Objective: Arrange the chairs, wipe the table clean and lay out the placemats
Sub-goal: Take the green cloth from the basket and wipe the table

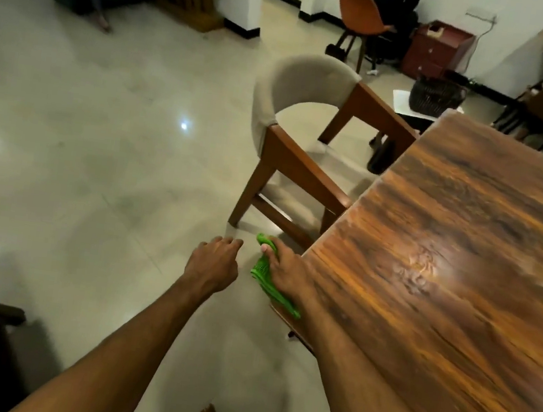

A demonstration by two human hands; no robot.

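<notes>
- right hand (286, 270) grip pressed onto the green cloth (263, 274) at the wooden surface (462, 265) edge
- left hand (214, 260) loosely curled, holding nothing
- beige armchair (296, 112) tucked in beside it
- dark basket (436, 96) far back, contents unclear

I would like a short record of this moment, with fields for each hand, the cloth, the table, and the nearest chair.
right hand: pressing the green cloth at the table's corner edge
left hand: loosely curled, empty, above the floor
green cloth: bunched under the right hand, partly overhanging the edge
table: wooden, no placemats visible on it
beige chair: wooden frame, beside the table, seat partly under it
</notes>
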